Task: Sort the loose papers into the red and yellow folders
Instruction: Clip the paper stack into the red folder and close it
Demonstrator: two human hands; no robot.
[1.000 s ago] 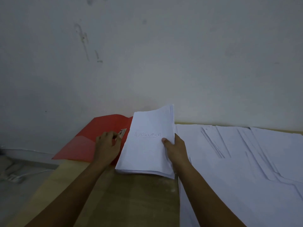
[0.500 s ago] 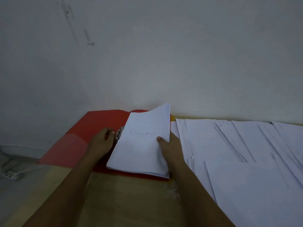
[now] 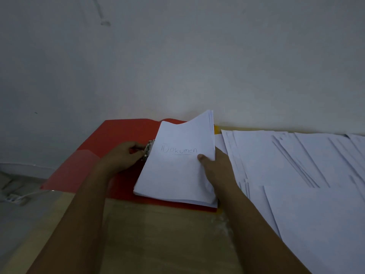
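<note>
Red folder [image 3: 110, 147] lying open on the wooden table [image 3: 158, 234], pushed against the far wall [image 3: 177, 56]. On its right half, a stack of white papers [image 3: 177, 175], top sheet marked by hand "Dokumen", underlined. Far right corner of the stack curling upward. Right hand [image 3: 215, 171] gripping the stack's right edge, thumb on top just below the written word, fingers hidden beneath the sheets. Left hand [image 3: 122, 157] resting on the folder just left of the stack, fingers curled toward the metal clip [image 3: 147, 150] at the spine; cannot tell whether actually pinching the clip or merely touching it. Sliver of yellow [image 3: 216, 129] showing at the far edge just right of the stack, too small to identify for certain. Loose papers [image 3: 296, 175] fanned out in overlapping rows across the right side of the table, blank as far as visible. Near left, below the table edge, a white cable [image 3: 29, 195] on the floor.
</note>
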